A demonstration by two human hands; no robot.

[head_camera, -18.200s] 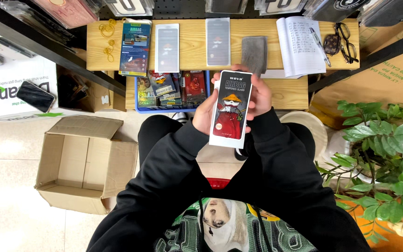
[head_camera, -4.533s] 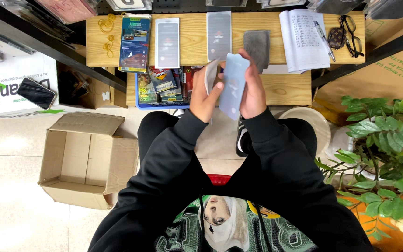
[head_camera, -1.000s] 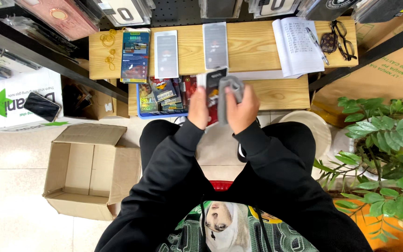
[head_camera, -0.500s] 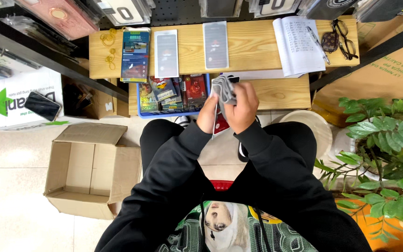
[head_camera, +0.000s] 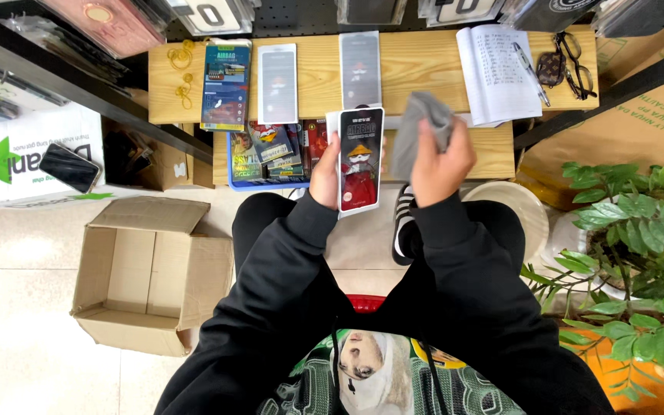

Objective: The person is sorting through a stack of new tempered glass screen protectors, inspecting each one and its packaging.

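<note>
Package (head_camera: pixel 360 157) hides left hand (head_camera: pixel 324 173) fingers; right hand (head_camera: pixel 441 157) bunches grey cloth (head_camera: pixel 416 127).

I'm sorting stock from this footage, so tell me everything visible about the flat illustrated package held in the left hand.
The flat rectangular package with a cartoon figure looks like glossy card or plastic, white-edged with a dark front. The figure wears a yellow conical hat and red clothing. It is held upright, slightly tilted, face toward the camera, above the lap in front of the wooden bench. The left hand grips its left edge; the right hand, apart from it, holds a grey cloth.
</note>
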